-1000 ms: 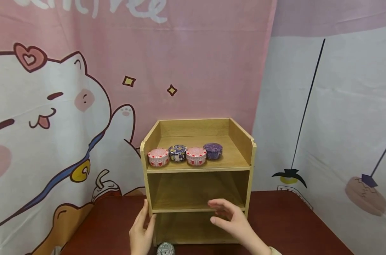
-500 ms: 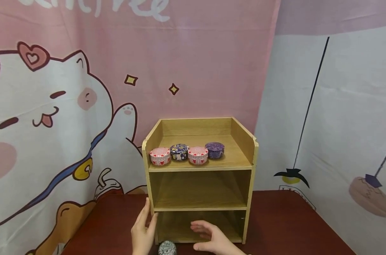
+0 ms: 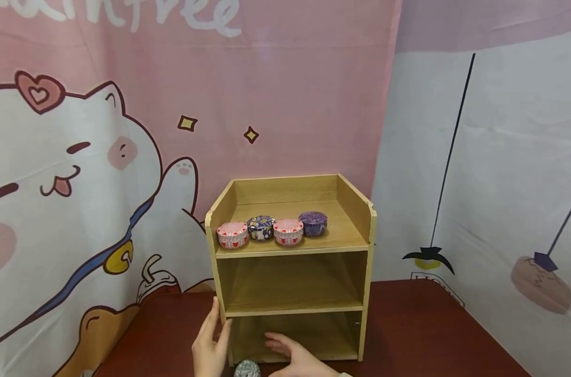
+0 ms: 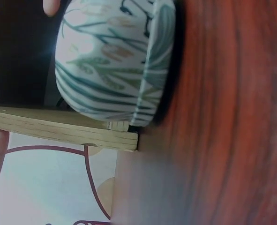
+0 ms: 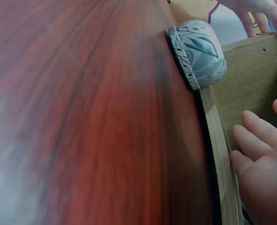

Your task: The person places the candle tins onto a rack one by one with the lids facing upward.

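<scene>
A round tin with a white and blue-green leaf pattern point(image 3: 246, 368) rests on the table at the front left corner of the wooden shelf point(image 3: 295, 311). My left hand point(image 3: 210, 337) touches the shelf's left side panel with extended fingers. My right hand point(image 3: 297, 360) is in front of the bottom compartment, fingers loosely spread, holding nothing and pointing towards the tin. In the right wrist view a gap shows between the right fingertips and the leaf tin point(image 5: 200, 54). The leaf tin point(image 4: 112, 65) fills the top of the left wrist view, right against the panel's front edge.
On the top shelf stand two pink tins with red marks point(image 3: 232, 235) point(image 3: 288, 232), a dark blue flowered tin point(image 3: 261, 228) and a purple tin point(image 3: 313, 223). The red-brown table point(image 3: 417, 324) extends on both sides. Printed cloth point(image 3: 309, 104) hangs behind.
My right hand has moved left and down, from before the middle board to the bottom compartment near the leaf tin. The left hand stays at the shelf's side.
</scene>
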A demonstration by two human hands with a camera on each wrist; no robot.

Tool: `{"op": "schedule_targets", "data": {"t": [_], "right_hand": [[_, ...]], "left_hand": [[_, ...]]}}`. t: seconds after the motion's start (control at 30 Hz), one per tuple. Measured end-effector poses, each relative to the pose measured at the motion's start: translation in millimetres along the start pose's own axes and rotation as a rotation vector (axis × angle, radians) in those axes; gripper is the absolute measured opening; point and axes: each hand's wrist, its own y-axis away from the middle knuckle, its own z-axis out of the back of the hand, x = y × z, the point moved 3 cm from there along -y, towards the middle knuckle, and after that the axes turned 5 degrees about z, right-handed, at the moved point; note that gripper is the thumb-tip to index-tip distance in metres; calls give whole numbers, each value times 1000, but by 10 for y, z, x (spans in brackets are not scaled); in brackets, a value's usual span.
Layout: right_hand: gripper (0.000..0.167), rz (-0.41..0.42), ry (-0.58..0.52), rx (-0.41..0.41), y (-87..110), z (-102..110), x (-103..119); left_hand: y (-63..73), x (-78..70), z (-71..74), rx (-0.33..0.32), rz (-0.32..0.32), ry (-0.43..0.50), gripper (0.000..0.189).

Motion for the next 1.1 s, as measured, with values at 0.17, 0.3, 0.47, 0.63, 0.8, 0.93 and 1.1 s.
{"op": "schedule_targets", "data": {"t": [0.17,0.3,0.47,0.63,0.8,0.93,1.1], "right_hand": [[78,-29,-21,-3,-98,-50,-5],[74,-48,-17,12,-181,-80,-15],[72,-86,-4,59,-274,-141,-45],[75,-83,60,86,-346,-198,-56],[71,-89,152,89,-389,-242,-66],[66,-99,205,103,-385,-264,-107],[64,-92,204,99,-373,-296,-126]], "left_hand": [[-29,7,-8,25,1,-6,76],[-44,6,-7,22,-14,-16,77],[-60,-2,-12,18,-32,12,77],[-63,-10,-9,28,-11,34,77],[-59,-17,-1,35,0,34,77],[-41,-18,2,51,14,33,75],[-14,-16,19,54,14,26,75]]}}
